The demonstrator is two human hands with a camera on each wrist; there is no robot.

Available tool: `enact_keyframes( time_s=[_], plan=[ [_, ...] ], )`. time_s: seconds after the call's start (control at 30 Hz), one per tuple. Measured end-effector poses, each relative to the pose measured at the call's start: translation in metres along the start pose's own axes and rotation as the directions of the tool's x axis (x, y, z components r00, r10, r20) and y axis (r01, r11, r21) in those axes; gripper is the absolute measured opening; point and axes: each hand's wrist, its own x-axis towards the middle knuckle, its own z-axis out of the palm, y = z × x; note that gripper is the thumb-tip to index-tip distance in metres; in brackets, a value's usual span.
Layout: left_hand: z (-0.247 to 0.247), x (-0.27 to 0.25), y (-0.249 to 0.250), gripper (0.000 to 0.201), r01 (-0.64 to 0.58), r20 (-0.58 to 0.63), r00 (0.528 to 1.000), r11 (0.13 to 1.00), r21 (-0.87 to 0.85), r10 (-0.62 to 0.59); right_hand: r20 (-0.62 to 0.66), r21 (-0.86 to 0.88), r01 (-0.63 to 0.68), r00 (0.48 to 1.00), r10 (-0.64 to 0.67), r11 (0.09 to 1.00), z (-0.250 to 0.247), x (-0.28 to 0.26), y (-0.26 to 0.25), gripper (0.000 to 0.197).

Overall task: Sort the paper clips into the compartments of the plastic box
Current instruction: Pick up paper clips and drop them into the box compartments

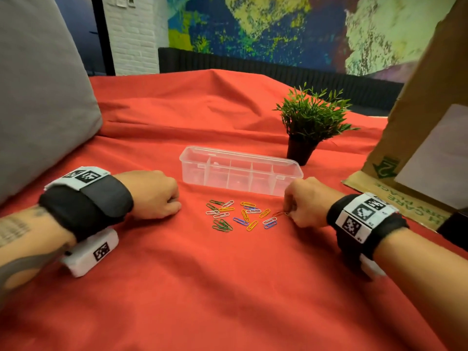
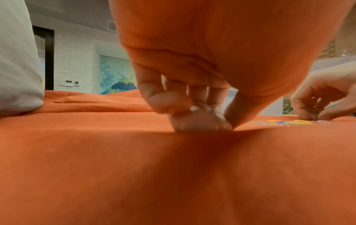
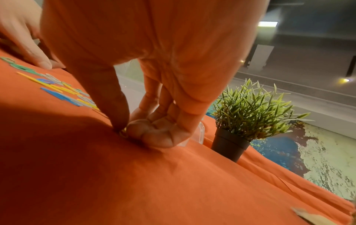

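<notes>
A clear plastic box [image 1: 240,171] with several compartments stands open on the red cloth. In front of it lies a loose heap of paper clips [image 1: 240,216] in green, white, yellow and blue, also visible in the wrist views as paper clips [image 3: 57,89] and paper clips [image 2: 285,121]. My right hand [image 1: 290,214] is at the heap's right edge, thumb and fingers pinching a red paper clip [image 1: 278,213] against the cloth; the pinching right hand [image 3: 125,130] hides most of it. My left hand [image 1: 174,203] rests on the cloth left of the heap, and this left hand [image 2: 200,121] has curled fingers holding nothing.
A small potted plant [image 1: 311,125] stands behind the box's right end. A cardboard box [image 1: 417,138] rises at the right and a grey cushion [image 1: 38,97] at the left. The red cloth [image 1: 228,287] stretches wide toward me.
</notes>
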Motion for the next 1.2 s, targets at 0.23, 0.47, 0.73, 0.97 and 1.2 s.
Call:
enact_keyframes(
  time_s=[0.23,0.47,0.73,0.97,1.2],
  plan=[
    [-0.004,-0.006,0.007,0.043,-0.032,-0.003,0.999,0.998,0.053,0.032,0.019,0.048,0.006,1.000,-0.007,0.999,0.000,0.001,0.004,0.015],
    [-0.003,-0.006,0.007,0.040,-0.043,0.019,0.999,0.997,0.058,0.042,-0.006,0.053,0.090,0.996,-0.089,0.995,-0.025,0.002,0.005,0.009],
    [0.000,-0.001,0.006,0.042,-0.038,0.039,0.999,0.998,0.048,0.036,-0.286,0.240,-0.014,0.954,0.085,0.971,-0.067,0.051,0.020,0.011],
    [0.002,0.000,0.003,0.045,-0.014,0.052,0.999,1.000,0.009,0.014,-0.241,0.130,-0.061,0.966,0.091,0.990,-0.043,0.078,0.016,0.018],
    [0.001,0.001,0.003,0.045,-0.024,0.051,0.998,1.000,0.001,0.024,-0.381,0.178,0.119,0.924,-0.043,0.977,-0.052,0.040,0.004,0.009]
  ],
)
